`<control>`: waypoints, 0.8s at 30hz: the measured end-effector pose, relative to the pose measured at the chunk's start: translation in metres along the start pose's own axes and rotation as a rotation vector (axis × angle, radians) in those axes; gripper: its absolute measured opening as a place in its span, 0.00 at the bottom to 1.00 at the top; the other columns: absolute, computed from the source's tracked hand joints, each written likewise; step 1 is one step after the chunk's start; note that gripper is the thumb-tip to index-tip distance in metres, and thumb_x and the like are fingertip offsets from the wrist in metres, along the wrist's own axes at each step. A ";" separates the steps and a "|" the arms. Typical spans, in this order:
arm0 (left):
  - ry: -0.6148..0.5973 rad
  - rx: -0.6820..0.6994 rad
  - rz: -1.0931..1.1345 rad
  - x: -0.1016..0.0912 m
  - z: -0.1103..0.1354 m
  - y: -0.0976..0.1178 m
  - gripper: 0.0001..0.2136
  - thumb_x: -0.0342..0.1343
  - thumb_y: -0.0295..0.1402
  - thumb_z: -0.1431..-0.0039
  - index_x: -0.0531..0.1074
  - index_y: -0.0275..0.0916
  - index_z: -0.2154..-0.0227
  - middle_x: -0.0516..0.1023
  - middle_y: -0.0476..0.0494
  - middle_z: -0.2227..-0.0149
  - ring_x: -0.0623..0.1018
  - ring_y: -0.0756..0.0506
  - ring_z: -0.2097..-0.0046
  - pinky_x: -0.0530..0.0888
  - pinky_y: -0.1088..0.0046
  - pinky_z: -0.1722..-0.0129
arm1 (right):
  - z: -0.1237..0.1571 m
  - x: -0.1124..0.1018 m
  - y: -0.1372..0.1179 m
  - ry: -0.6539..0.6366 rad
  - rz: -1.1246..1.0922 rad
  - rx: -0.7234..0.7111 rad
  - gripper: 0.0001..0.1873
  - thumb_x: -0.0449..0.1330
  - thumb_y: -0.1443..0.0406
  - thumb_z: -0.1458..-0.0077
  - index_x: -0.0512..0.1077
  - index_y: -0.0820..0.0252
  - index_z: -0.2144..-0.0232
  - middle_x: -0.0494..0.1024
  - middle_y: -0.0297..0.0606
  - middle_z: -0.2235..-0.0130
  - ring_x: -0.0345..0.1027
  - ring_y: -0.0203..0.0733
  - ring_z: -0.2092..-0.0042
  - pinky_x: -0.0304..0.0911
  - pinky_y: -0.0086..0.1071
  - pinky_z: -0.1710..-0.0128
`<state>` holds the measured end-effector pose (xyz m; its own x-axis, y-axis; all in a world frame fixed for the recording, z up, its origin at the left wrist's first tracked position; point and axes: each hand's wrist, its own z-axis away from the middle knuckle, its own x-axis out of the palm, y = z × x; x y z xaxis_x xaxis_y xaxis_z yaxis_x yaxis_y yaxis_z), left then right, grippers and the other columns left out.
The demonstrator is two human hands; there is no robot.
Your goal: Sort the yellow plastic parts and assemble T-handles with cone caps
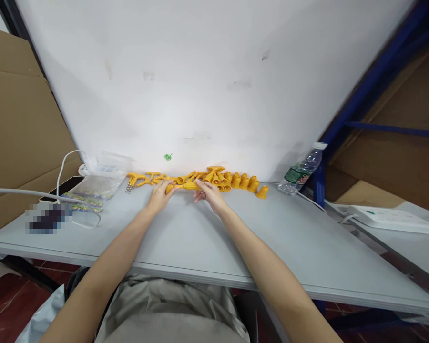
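My left hand [159, 195] is closed on one end of a yellow plastic piece [186, 186], which lies level just above the grey table. My right hand [211, 195] pinches its other end between thumb and fingers. Just behind my hands stretches a row of yellow plastic parts. T-shaped yellow handles [153, 175] lie at its left, beside a small heap of metal screws [129, 187]. Hollow yellow cups [243, 181] stand or lie at its right, and one cup [262, 192] sits at the very end. What the fingertips cover is hidden.
At the left are clear plastic bags [98, 190], a dark phone [62, 188] and a white cable [59, 176]. A clear bottle [303, 169] leans at the right by a blue post. A white power strip [389, 219] lies beyond it. A white wall [214, 85] closes the back.
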<state>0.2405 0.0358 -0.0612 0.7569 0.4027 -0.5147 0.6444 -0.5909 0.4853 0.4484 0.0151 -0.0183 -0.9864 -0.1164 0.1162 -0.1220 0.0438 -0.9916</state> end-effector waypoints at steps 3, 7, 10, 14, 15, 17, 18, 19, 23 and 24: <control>0.001 0.003 -0.005 0.000 0.000 0.000 0.09 0.55 0.39 0.39 0.73 0.41 0.61 0.79 0.43 0.59 0.77 0.46 0.59 0.73 0.69 0.58 | -0.001 0.000 0.002 0.008 -0.017 -0.009 0.22 0.68 0.49 0.55 0.65 0.57 0.79 0.71 0.32 0.81 0.67 0.37 0.78 0.68 0.31 0.78; -0.005 0.014 -0.031 -0.001 0.001 0.001 0.10 0.54 0.41 0.38 0.73 0.41 0.60 0.78 0.43 0.59 0.77 0.45 0.58 0.73 0.68 0.57 | -0.004 0.000 0.006 0.015 -0.032 -0.012 0.22 0.68 0.48 0.56 0.67 0.58 0.77 0.70 0.31 0.83 0.66 0.36 0.79 0.68 0.31 0.78; -0.004 0.027 -0.062 -0.001 0.001 0.001 0.10 0.53 0.42 0.38 0.73 0.42 0.60 0.78 0.43 0.59 0.77 0.45 0.59 0.73 0.68 0.58 | -0.005 0.001 0.006 0.003 -0.042 -0.016 0.22 0.68 0.48 0.55 0.68 0.59 0.76 0.69 0.31 0.83 0.64 0.36 0.80 0.68 0.31 0.79; 0.021 0.049 -0.089 0.000 0.002 0.002 0.11 0.53 0.42 0.38 0.72 0.41 0.60 0.78 0.43 0.60 0.77 0.44 0.58 0.73 0.68 0.57 | -0.004 0.002 0.005 0.019 -0.064 0.004 0.20 0.67 0.49 0.53 0.67 0.58 0.78 0.66 0.29 0.83 0.60 0.33 0.81 0.66 0.30 0.81; 0.025 0.056 -0.092 0.001 0.002 0.002 0.11 0.53 0.42 0.38 0.72 0.41 0.60 0.78 0.42 0.60 0.77 0.44 0.57 0.73 0.67 0.56 | -0.004 0.003 0.005 0.031 -0.069 0.018 0.20 0.66 0.50 0.53 0.67 0.58 0.78 0.65 0.29 0.84 0.58 0.32 0.82 0.66 0.29 0.81; 0.025 0.066 -0.098 0.001 0.002 0.001 0.12 0.53 0.43 0.38 0.72 0.41 0.59 0.77 0.42 0.60 0.77 0.43 0.56 0.73 0.66 0.55 | -0.004 0.004 0.005 0.052 -0.075 0.052 0.20 0.66 0.50 0.52 0.65 0.57 0.79 0.64 0.28 0.84 0.57 0.32 0.82 0.65 0.29 0.82; 0.021 0.068 -0.102 0.002 0.002 0.001 0.12 0.53 0.43 0.38 0.72 0.41 0.59 0.77 0.42 0.59 0.77 0.43 0.56 0.73 0.66 0.54 | -0.004 0.004 0.005 0.062 -0.076 0.070 0.20 0.65 0.50 0.51 0.65 0.57 0.79 0.64 0.28 0.84 0.56 0.31 0.83 0.65 0.28 0.82; 0.017 0.068 -0.108 0.002 0.002 0.001 0.12 0.53 0.43 0.38 0.72 0.41 0.59 0.77 0.42 0.59 0.77 0.43 0.55 0.73 0.66 0.54 | -0.004 0.004 0.005 0.071 -0.079 0.086 0.20 0.65 0.51 0.50 0.64 0.56 0.79 0.64 0.28 0.84 0.56 0.31 0.83 0.65 0.28 0.83; 0.010 0.072 -0.156 0.002 0.003 0.001 0.14 0.53 0.44 0.38 0.72 0.41 0.57 0.76 0.41 0.58 0.77 0.43 0.56 0.73 0.67 0.56 | -0.006 0.004 0.006 0.090 -0.100 0.130 0.20 0.64 0.52 0.49 0.62 0.55 0.80 0.64 0.28 0.85 0.56 0.31 0.83 0.64 0.27 0.83; 0.012 0.075 -0.174 0.002 0.003 0.001 0.14 0.53 0.45 0.38 0.72 0.41 0.57 0.76 0.40 0.58 0.77 0.43 0.56 0.73 0.68 0.57 | -0.006 0.004 0.005 0.091 -0.108 0.136 0.20 0.64 0.52 0.49 0.61 0.55 0.80 0.64 0.28 0.84 0.56 0.31 0.83 0.65 0.27 0.83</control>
<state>0.2425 0.0339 -0.0635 0.6361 0.5118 -0.5774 0.7564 -0.5616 0.3354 0.4427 0.0208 -0.0228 -0.9750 -0.0223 0.2209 -0.2177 -0.0997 -0.9709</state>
